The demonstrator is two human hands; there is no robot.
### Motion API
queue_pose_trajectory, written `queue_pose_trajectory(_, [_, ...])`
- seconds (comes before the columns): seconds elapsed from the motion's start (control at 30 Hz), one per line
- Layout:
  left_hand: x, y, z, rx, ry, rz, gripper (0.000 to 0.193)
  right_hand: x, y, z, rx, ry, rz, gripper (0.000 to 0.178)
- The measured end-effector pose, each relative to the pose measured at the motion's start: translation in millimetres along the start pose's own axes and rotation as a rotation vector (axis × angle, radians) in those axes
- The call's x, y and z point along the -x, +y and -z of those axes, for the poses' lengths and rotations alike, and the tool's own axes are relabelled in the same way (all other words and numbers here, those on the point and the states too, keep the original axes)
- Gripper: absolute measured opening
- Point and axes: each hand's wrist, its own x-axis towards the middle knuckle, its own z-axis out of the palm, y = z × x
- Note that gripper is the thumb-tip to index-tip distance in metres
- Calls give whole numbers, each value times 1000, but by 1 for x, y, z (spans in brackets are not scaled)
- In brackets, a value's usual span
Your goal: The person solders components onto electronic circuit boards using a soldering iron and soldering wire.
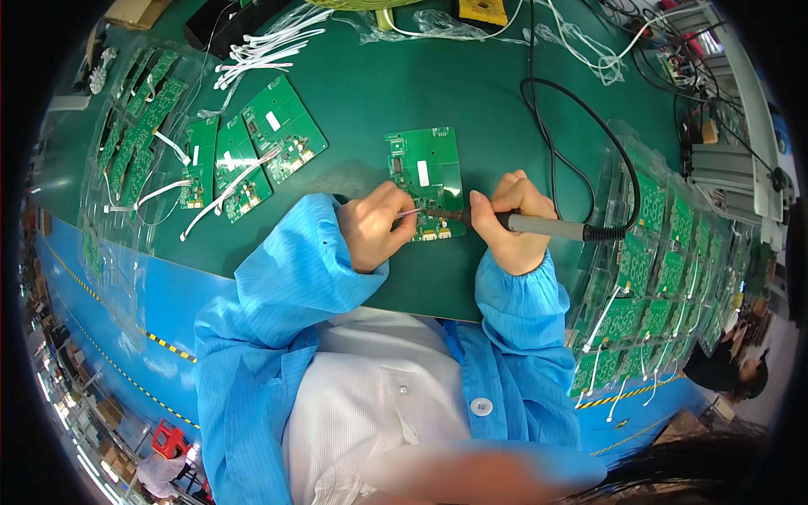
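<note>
A green circuit board [436,160] with a white label lies on the green work mat in front of me. My right hand [515,223] is closed around a soldering iron [547,227] with a grey handle. The iron's tip points left, at the lower part of the board near its small components. At the board's lower left edge, my left hand [376,225] pinches what looks like a thin wire end [406,214], close to the iron's tip. The fingers partly hide it. Whether the tip touches the wire I cannot tell.
Three circuit boards [282,126] with white cables lie to the left. White cables [265,52] are bunched at the back. Clear trays of boards [665,269] stand at right, more boards [139,126] at far left. The iron's black cord [619,139] loops behind my right hand.
</note>
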Motion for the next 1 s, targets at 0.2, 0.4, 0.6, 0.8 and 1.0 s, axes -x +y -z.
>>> queue_pose_trajectory(0.2, [1,6,2,-15,-15,-8,12,-1,-1,1,8,31,-14,27])
queue_pose_trajectory(0.4, [-4,14,2,-26,-19,-26,12,-4,-6,8,-50,162,-92,27])
queue_pose_trajectory(0.6, [-3,6,-3,-20,14,-40,13,-4,-4,9,-45,159,-57,27])
queue_pose_trajectory(0.8, [-1,10,-2,-66,-32,3,13,-3,-3,7,0,89,-21,27])
queue_pose_trajectory(1.0, [0,8,-3,-52,3,-20,14,-3,-2,6,44,23,16,27])
